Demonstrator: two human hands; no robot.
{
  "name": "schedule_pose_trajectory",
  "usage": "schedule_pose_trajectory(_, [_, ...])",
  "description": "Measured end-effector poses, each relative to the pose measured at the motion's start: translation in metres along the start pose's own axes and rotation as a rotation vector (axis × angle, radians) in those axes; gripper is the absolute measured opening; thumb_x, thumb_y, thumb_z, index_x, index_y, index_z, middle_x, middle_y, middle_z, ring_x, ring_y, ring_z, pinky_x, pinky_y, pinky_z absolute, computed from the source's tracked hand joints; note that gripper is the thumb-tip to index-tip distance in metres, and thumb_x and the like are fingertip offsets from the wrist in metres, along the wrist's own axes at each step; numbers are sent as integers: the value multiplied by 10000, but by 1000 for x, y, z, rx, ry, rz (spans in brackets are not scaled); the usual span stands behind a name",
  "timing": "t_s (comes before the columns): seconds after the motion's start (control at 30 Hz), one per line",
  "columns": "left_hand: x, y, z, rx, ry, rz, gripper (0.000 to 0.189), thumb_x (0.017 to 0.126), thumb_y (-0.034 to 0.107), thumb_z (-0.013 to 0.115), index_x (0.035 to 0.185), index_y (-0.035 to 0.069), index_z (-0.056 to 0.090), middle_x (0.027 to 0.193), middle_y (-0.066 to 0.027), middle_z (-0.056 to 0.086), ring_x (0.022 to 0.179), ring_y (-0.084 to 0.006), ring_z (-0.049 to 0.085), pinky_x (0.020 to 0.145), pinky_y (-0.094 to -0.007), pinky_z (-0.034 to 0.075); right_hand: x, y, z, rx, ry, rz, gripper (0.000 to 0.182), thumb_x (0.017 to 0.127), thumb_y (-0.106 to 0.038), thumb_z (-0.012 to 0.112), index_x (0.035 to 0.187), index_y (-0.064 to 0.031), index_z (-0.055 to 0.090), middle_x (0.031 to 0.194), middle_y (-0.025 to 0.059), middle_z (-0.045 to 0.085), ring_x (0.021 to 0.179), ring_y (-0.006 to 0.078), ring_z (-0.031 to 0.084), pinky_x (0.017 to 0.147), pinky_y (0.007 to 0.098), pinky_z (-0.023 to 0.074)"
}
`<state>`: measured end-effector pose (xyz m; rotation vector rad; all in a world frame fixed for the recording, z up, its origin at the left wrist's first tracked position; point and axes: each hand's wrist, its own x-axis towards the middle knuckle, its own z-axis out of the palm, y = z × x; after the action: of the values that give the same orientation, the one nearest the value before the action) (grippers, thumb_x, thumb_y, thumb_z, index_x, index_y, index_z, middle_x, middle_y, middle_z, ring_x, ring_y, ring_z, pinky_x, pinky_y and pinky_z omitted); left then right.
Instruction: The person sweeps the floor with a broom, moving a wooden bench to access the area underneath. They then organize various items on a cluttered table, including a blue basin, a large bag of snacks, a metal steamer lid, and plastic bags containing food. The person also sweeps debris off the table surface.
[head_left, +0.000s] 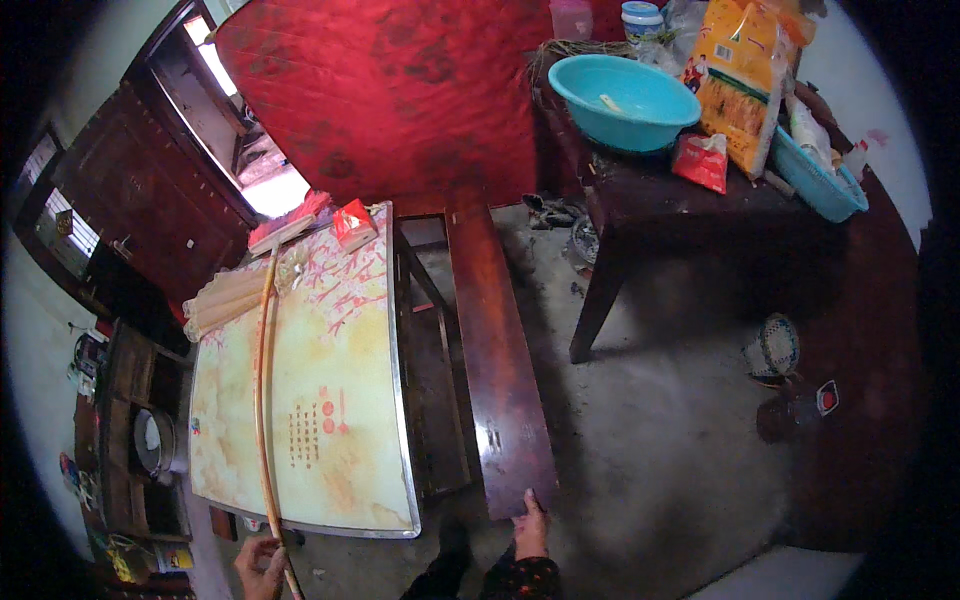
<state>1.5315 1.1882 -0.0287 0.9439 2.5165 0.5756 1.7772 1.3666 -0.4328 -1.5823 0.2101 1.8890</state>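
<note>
My left hand (261, 568) is closed around the lower end of a long bamboo pole handle (260, 375). The pole runs up across a glass-like tabletop (352, 465) printed with pink blossoms and red writing. At its far end is a pink-bristled broom head (289, 225), resting at the table's far edge. My right hand (531, 529) grips the near end of a long, dark wooden bench (495, 337), thumb on top; its other fingers are mostly hidden under the plank. The bench stretches away along the table's right side.
On the table are a red tissue packet (354, 225) and folded beige lace-edged cloth (232, 300). A dark wooden table (622, 202) at right bears a turquoise basin (622, 105), a yellow sack (739, 82) and a red packet (701, 161). A woven basket (776, 346) stands on the floor.
</note>
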Motion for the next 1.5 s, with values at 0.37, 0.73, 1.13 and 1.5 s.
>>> schedule_pose_trajectory(0.37, [142, 127, 192, -667, -305, 150, 631, 795, 278, 667, 1275, -24, 390, 1045, -118, 564, 963, -179, 533, 835, -294, 432, -166, -48, -157, 8, -105, -52, 583, 811, -463, 571, 1219, -57, 480, 1205, 107, 511, 1024, 243, 522, 878, 352, 424])
schedule_pose_trajectory(0.73, [282, 134, 356, -1124, -926, -196, 570, 877, 438, 496, 1264, 24, 437, 1246, -67, 497, 1151, -221, 446, 1005, -343, 307, -202, 34, -199, 469, 363, -279, 664, 850, -542, 434, 1280, -35, 415, 1283, 89, 453, 1129, 236, 450, 966, 356, 345])
schedule_pose_trajectory(1.13, [291, 110, 364, -1065, -1319, -224, 549, 843, 333, 571, 1274, 34, 405, 1270, -110, 449, 1154, -298, 414, 996, -437, 308, -244, 89, -169, 728, 974, -360, 837, 831, -657, 366, 1291, 41, 392, 1266, 148, 468, 1067, 280, 507, 915, 376, 407])
schedule_pose_trajectory(1.5, [117, 103, 245, -640, -1547, -204, 581, 811, 319, 631, 1273, 41, 415, 1288, -99, 444, 1175, -276, 425, 983, -450, 350, -483, 293, -160, 664, 1327, -205, 771, 846, -627, 385, 1079, 100, 500, 1064, 133, 530, 967, 240, 476, 852, 352, 377])
